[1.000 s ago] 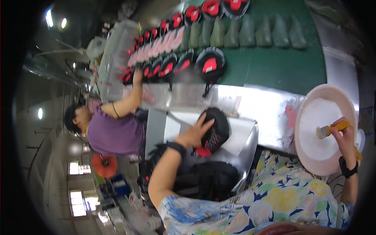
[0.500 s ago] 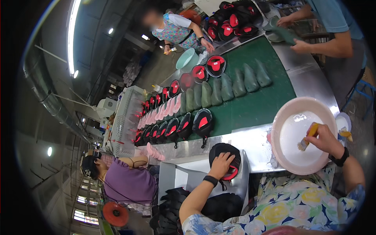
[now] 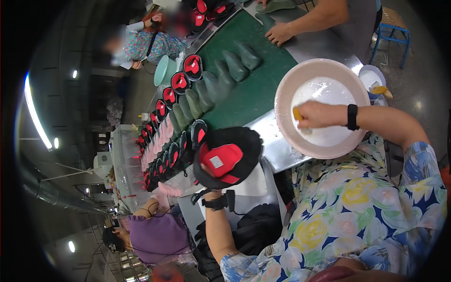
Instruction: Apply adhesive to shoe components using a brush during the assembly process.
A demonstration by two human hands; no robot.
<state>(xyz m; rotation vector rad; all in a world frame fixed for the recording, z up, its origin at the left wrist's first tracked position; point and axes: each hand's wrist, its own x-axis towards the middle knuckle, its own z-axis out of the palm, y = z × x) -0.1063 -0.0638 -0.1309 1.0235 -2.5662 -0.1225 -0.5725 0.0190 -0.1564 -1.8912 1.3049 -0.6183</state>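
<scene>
My left hand (image 3: 212, 193) holds up a black shoe upper (image 3: 244, 152) with a red lining and a small white label, its opening facing me. Most of that hand's fingers are hidden by the upper. Over a wide pinkish basin (image 3: 284, 120) of white liquid, my right hand (image 3: 318, 114) is closed round the yellow handle of a brush (image 3: 297, 113). The bristles point down at the liquid; whether they touch it I cannot tell.
Rows of uppers (image 3: 192, 67), green shoe lasts (image 3: 246, 55) and pink pieces (image 3: 165, 130) line the green belt (image 3: 270, 70). A co-worker's hand (image 3: 279, 34) rests near a last at the far side. Black uppers (image 3: 256, 230) fill a box below. A small white bowl (image 3: 371, 77) stands beside the basin.
My left hand has lifted the upper off the box area and turned its red inside toward me. My right hand has lowered the brush toward the liquid. The view has shifted.
</scene>
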